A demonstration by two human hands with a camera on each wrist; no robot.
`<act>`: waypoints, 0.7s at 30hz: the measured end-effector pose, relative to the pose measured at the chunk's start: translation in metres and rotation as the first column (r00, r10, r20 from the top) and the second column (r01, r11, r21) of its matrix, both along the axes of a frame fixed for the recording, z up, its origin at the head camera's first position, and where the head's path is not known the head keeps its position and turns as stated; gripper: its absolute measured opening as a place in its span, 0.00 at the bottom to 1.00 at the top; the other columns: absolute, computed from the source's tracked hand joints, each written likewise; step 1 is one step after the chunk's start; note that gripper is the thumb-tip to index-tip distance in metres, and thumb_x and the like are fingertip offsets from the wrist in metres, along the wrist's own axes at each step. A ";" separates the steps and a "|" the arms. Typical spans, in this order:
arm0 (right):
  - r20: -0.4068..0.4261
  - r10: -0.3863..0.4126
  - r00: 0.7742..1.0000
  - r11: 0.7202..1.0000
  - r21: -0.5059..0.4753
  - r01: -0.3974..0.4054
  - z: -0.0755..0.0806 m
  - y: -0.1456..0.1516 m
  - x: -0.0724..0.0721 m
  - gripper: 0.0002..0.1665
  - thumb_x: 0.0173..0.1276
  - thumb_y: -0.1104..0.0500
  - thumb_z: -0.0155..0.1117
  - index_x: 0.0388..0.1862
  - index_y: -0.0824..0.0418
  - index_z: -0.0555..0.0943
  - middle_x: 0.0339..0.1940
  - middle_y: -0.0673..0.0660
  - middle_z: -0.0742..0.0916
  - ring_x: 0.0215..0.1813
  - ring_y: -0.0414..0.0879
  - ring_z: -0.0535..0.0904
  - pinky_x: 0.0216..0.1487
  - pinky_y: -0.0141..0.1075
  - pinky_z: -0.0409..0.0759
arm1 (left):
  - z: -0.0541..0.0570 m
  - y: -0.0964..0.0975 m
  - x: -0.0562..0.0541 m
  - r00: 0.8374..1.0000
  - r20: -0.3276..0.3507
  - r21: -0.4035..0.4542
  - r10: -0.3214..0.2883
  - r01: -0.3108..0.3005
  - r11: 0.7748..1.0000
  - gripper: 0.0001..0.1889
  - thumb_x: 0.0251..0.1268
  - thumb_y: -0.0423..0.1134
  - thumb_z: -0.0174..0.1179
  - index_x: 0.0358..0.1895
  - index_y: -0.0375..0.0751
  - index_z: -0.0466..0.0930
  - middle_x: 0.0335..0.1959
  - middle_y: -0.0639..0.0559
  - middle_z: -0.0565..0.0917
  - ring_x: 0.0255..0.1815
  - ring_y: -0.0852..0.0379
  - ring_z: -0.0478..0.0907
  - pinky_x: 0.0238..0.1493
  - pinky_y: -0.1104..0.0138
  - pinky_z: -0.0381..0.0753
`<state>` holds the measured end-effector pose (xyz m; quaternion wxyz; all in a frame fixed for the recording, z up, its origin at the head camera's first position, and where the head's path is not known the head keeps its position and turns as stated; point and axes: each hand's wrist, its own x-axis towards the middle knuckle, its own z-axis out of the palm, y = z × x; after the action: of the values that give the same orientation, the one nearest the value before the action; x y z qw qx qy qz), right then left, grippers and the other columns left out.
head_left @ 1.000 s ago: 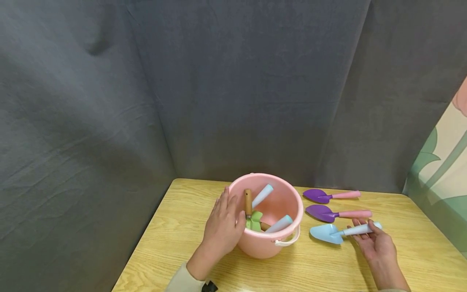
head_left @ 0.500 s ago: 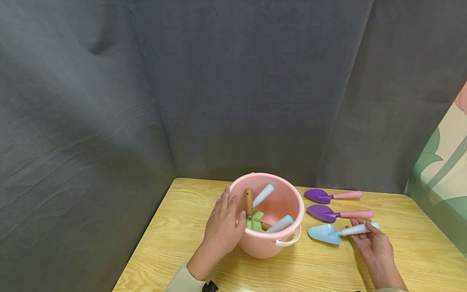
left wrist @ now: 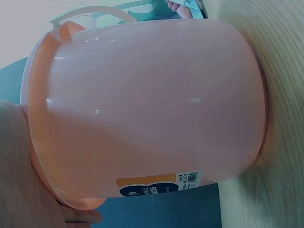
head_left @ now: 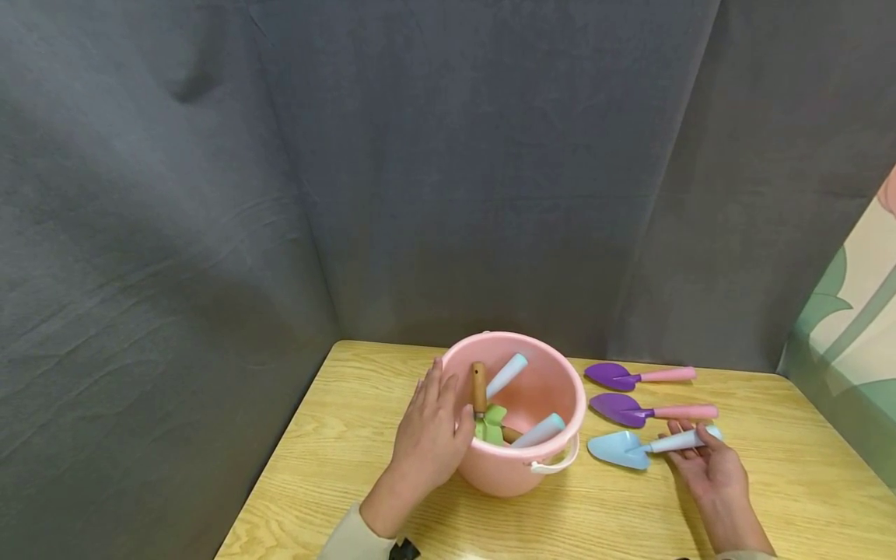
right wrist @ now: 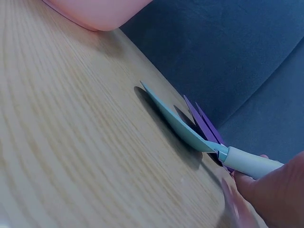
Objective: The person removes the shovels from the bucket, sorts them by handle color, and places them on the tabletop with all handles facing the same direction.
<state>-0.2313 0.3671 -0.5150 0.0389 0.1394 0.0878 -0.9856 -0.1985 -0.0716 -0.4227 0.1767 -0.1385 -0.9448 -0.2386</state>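
Note:
My left hand [head_left: 432, 439] rests against the near-left rim of the pink bucket [head_left: 500, 474], its fingers fairly straight. A wooden-handled tool [head_left: 479, 387], a green tool head [head_left: 491, 426] and two pale blue handles, one at the back [head_left: 507, 375] and one in front [head_left: 540, 430], show inside. Right of the bucket, my right hand [head_left: 712, 474] holds a light blue trowel [head_left: 619, 449] by its whitish handle, between thumb and fingers. In the right wrist view the trowel's blade [right wrist: 175, 121] lies low over the table, its shadow close beneath.
Two purple trowels with pink handles, a rear one [head_left: 610, 376] and a nearer one [head_left: 619, 409], lie behind the blue one. The bucket's white carry handle [head_left: 556, 465] hangs on its right side. Dark grey cloth [head_left: 476, 171] walls the wooden table [head_left: 336, 467] at the back and left.
My right hand and the light blue trowel have shifted slightly left, toward the bucket. My left hand stays at the bucket's rim.

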 end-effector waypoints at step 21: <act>0.229 0.030 0.973 0.978 0.194 -0.076 0.010 0.007 -0.005 0.27 0.80 0.56 0.51 0.68 0.30 0.58 0.38 0.57 0.87 0.48 0.49 0.86 0.79 0.36 0.43 | 0.002 0.001 0.002 1.000 -0.012 0.003 -0.009 0.009 1.000 0.30 0.75 0.50 0.49 0.73 0.35 0.68 0.80 0.35 0.57 0.80 0.40 0.57 0.78 0.49 0.57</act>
<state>-0.2360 0.3741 -0.5051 0.0608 0.2506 0.1860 -0.9481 -0.1967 -0.0705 -0.4211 0.1813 -0.1440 -0.9428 -0.2400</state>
